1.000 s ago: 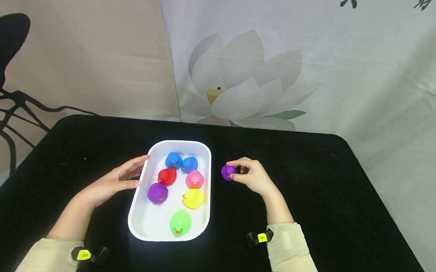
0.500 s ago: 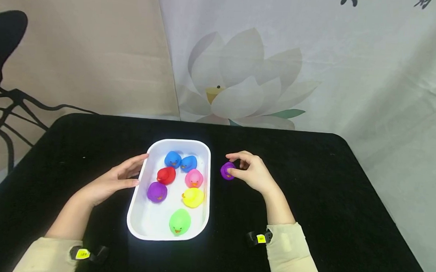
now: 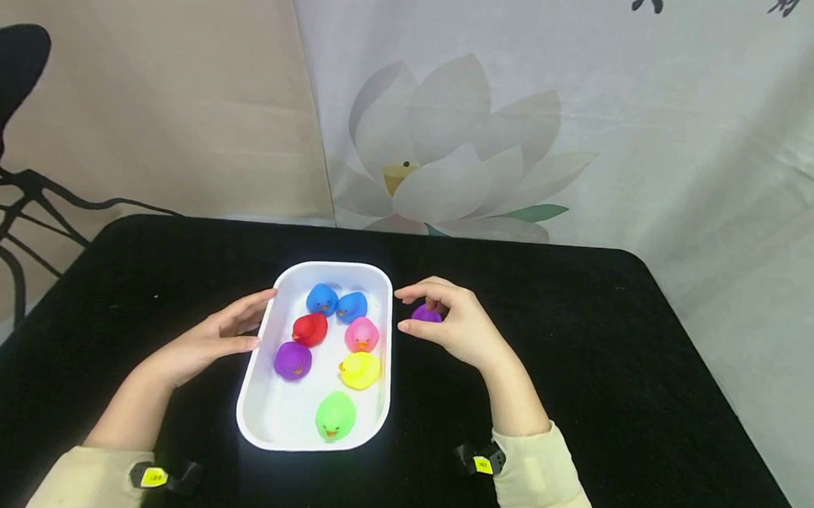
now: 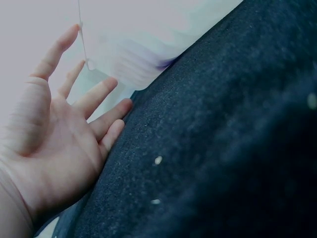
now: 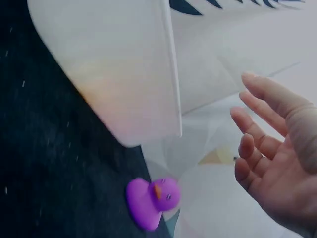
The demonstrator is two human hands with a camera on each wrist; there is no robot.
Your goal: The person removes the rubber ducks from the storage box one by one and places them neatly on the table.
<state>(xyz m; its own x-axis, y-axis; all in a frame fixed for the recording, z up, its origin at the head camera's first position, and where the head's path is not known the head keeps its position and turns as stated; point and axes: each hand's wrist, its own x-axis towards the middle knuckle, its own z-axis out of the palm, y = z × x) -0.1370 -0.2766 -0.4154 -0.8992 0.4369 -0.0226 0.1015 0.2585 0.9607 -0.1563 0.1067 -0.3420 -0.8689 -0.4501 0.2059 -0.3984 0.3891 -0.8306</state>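
Observation:
My left hand (image 3: 201, 343) has its fingertips and thumb at the left rim of a white plastic tray (image 3: 278, 419), fingers extended, as the left wrist view also shows. Over the table right of the tray hovers my right hand (image 3: 461, 324), fingers loosely bent and holding nothing. Below it a purple rubber duck (image 5: 148, 202) sits upright on the black tabletop, apart from the fingers in the right wrist view; in the head view the hand partly hides it. Inside the tray are rubber ducks: blue (image 3: 322, 299), red (image 3: 310, 329), pink (image 3: 362, 335), purple (image 3: 293, 360), yellow (image 3: 359, 370) and green (image 3: 335, 415).
A black cloth (image 3: 614, 354) covers the table, whose rounded far edge lies close to a hanging backdrop (image 3: 691, 145) with a printed lotus. Each wrist wears a black strap (image 3: 483, 460) with a yellow label.
My right hand has let go of the purple duck, spread its fingers and shifted slightly left towards the tray's right rim. The duck stays on the table; my left hand has barely moved.

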